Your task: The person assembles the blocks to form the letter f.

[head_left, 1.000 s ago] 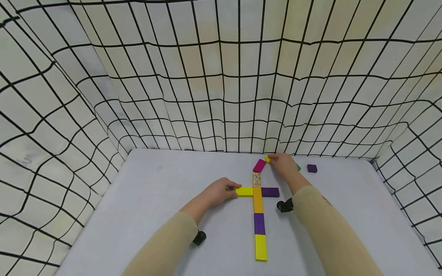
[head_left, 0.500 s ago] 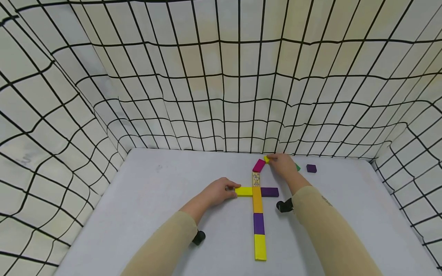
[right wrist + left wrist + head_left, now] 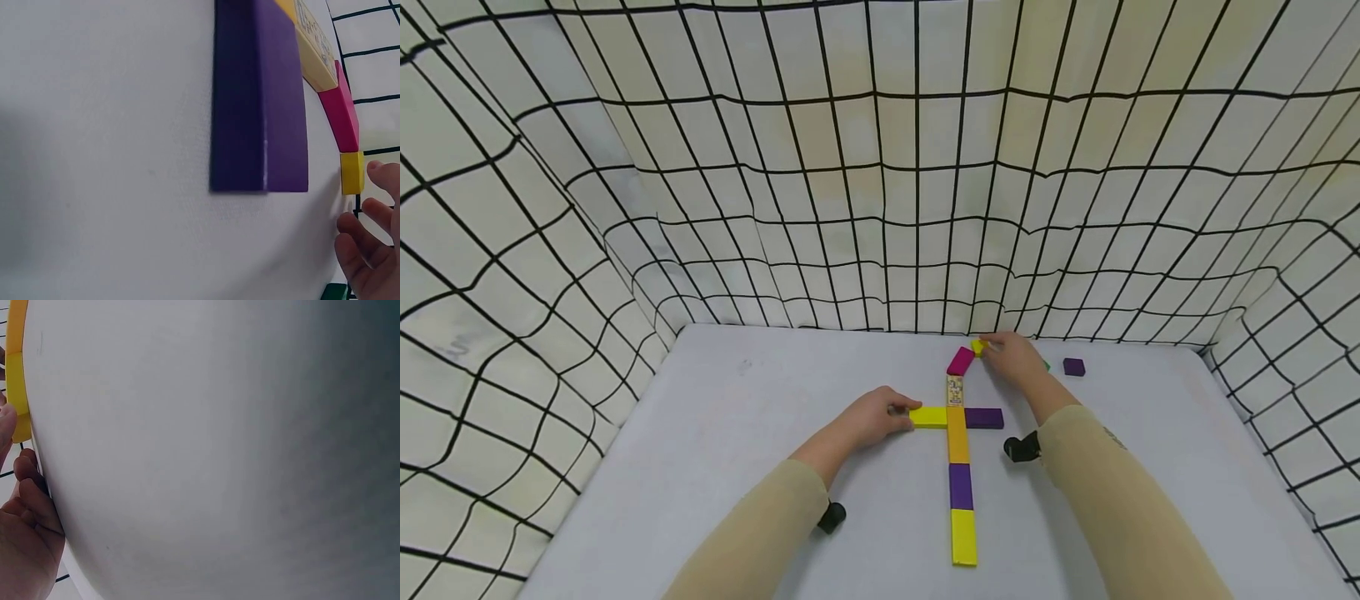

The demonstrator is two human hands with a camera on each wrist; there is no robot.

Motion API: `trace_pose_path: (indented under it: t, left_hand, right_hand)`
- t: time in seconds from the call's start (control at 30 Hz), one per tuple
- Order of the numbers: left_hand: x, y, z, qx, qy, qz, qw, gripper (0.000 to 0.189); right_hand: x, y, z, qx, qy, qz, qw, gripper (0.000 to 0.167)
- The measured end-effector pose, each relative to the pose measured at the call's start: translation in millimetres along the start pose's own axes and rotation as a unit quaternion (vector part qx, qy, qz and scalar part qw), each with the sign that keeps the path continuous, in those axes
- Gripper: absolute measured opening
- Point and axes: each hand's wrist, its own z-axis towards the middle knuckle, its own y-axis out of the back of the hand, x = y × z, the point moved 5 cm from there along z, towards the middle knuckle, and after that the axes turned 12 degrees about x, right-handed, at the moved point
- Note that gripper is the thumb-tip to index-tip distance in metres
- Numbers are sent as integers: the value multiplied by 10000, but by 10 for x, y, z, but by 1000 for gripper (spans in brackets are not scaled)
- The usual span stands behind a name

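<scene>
My left hand (image 3: 872, 417) pinches the outer end of a yellow block (image 3: 931, 417), which butts against an orange block (image 3: 957, 435). Thumb and finger show on either side of that yellow block in the left wrist view. My right hand (image 3: 1013, 360) is beside a small yellow block (image 3: 351, 173) at the far end of the row. Its fingertips are at the block, and the right wrist view shows a narrow gap beside the thumb. A pink block (image 3: 960, 361) lies slanted between that block and a patterned block (image 3: 955, 390).
A dark purple block (image 3: 983, 418) extends right of the orange one. A purple block (image 3: 960, 487) and a yellow block (image 3: 964, 537) continue the row toward me. A green block (image 3: 334, 291) and a purple cube (image 3: 1073, 367) lie right. Black netting (image 3: 917, 267) encloses the white table (image 3: 737, 467).
The view has shifted slightly. Both hands stay nearly where they were, and slightly more of the small yellow block shows beside my right fingertips.
</scene>
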Motion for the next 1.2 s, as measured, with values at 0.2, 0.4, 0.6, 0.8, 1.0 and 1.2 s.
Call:
trace_pose_path:
  t: [0.2,0.4,0.6,0.8,1.0,1.2]
  left_hand:
    - [10,-11,27,33,-46,-22,10000,35]
    - [29,-11,34,-15,-16,-36,10000,35]
    - [59,-2,28,-43,-61,-50,10000,35]
    - [53,-2,24,-60,-70,-65,9999,35]
    - [29,-13,37,-45,-35,13,10000,35]
    - [19,-12,21,-46,-15,17,10000,35]
  right_hand:
    - [-34,93,-87,-44,120,89,9999,44]
    - [-151,231,-194,-81,200,-28,9998,43]
    - [-339,381,-300,-194,296,-214,9991,43]
    - [-470,456,-396,-116,293,-285,9991,45]
    - [-623,435,-406,220,-37,-445,9988,49]
    - [-673,382,-436,376,-197,-236,9988,46]
